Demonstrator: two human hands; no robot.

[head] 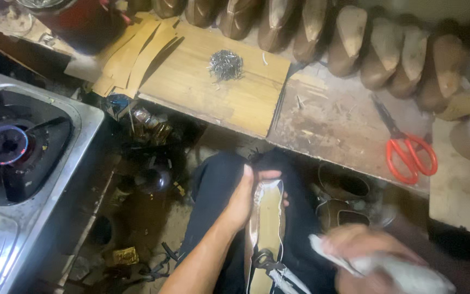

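Shoe [267, 218], glossy sole up | left hand [244, 198] clasps | right hand [363, 253] blurred, pale cloth [403, 272]

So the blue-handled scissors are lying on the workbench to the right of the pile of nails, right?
Not quite: the scissors have orange-red handles, not blue. The head view shows them lying on the workbench, to the right of the pile of nails.

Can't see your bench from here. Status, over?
Left hand grips shoe on last, sole up. Right hand blurred, holding pale tool. Scissors, nail pile lie apart on bench.
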